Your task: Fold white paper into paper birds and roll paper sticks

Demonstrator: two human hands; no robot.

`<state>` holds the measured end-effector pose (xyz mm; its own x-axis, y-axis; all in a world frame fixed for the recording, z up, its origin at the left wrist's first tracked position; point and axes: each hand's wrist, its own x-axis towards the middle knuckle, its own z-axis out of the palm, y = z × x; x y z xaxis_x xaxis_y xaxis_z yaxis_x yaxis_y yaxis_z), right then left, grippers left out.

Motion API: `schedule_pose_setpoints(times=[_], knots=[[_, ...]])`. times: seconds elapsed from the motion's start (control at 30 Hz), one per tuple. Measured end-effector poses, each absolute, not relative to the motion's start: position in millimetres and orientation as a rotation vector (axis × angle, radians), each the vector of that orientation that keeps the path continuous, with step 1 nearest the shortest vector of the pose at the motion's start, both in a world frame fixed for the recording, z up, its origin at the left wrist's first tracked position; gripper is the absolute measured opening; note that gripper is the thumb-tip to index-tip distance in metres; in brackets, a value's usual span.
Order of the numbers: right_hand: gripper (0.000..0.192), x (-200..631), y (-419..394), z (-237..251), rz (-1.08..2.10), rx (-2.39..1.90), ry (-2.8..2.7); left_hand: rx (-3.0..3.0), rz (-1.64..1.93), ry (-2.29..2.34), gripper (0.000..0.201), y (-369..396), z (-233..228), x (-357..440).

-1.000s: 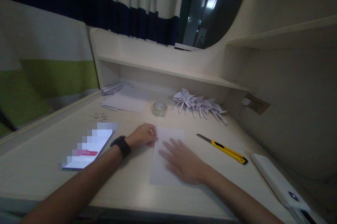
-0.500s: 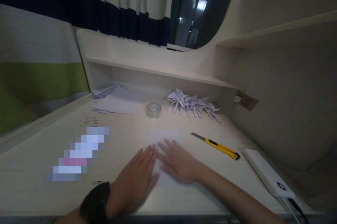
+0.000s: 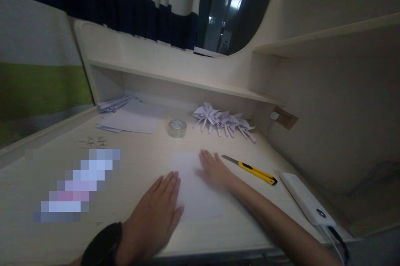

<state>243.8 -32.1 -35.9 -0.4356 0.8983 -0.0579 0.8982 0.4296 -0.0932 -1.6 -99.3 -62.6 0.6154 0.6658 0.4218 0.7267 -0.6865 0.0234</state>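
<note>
- On the near middle of the counter [image 3: 146,155], a white sheet of paper [image 3: 193,189], lying flat, long side running near to far.
- On its left near edge, the left hand [image 3: 153,220]: palm down, fingers spread flat, gripping nothing; dark watch [image 3: 103,245] on the wrist.
- On its far right corner, the right hand [image 3: 215,170]: flat, fingers stretched out, pressing the sheet, gripping nothing.
- Both hands well apart, bare paper showing between them.
- Just right of the right hand, a yellow utility knife [image 3: 251,170], blade pointing far and left, clear of the paper.
- Further right, near the counter's edge, a white power bank [image 3: 304,199] with a dark cable at its near end.
- Beyond the sheet, a roll of clear tape [image 3: 176,128].
- Right of the tape, a row of folded paper cranes [image 3: 223,122] against the back wall under the shelf [image 3: 175,78].
- At far left, loose white sheets [image 3: 131,121] and a bundle of paper strips [image 3: 114,103].
- Nearer, on the left, small paper scraps [image 3: 93,141], then a blurred flat patch, not readable.
- On the right wall, a socket [image 3: 283,118] with a plug in it.
</note>
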Motion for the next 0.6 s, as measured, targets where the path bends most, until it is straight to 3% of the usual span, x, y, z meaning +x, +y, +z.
schedule_pose_setpoints(times=[0.3, 0.6], knots=[[0.072, 261, 7, -37, 0.111, -1.787, -2.581, -2.703, -0.61, -1.185, 0.053, -101, -58, 0], [0.064, 269, -28, -31, 0.111, -1.531, -2.685, -2.799, -0.483, -1.037, 0.051, -94, -38, -28]])
